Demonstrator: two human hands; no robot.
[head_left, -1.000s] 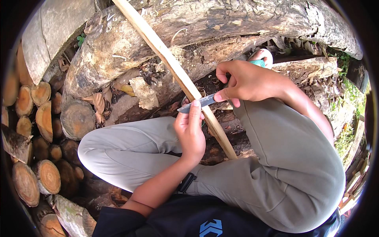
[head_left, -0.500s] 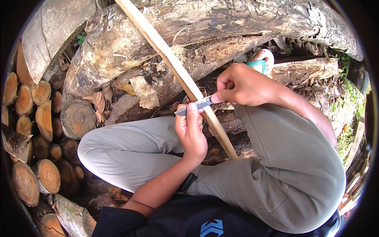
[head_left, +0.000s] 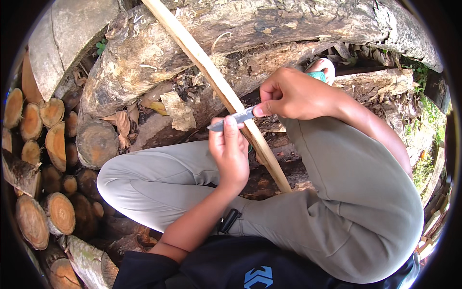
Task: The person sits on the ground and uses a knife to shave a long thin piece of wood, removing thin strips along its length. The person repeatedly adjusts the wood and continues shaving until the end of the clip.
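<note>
A long pale wooden stick (head_left: 211,72) slants from the top left down to my lap, stripped of bark. Across its upper side lies a short grey knife blade (head_left: 244,114). My left hand (head_left: 230,154) pinches the blade's pointed end, thumb on top and fingers curled underneath. My right hand (head_left: 294,95) grips the other end between thumb and bent fingers; any handle there is hidden. The stick's lower end rests by my right thigh.
A thick weathered log (head_left: 269,24) lies across the far side, with another beneath it. Stacked cut logs (head_left: 61,214) fill the left. My folded legs (head_left: 356,192) frame the stick. A foot in a green-strapped sandal (head_left: 321,72) shows beyond my right hand.
Both hands have moved a little away from me and left along the stick, carrying the knife blade with them. The stick has barely shifted.
</note>
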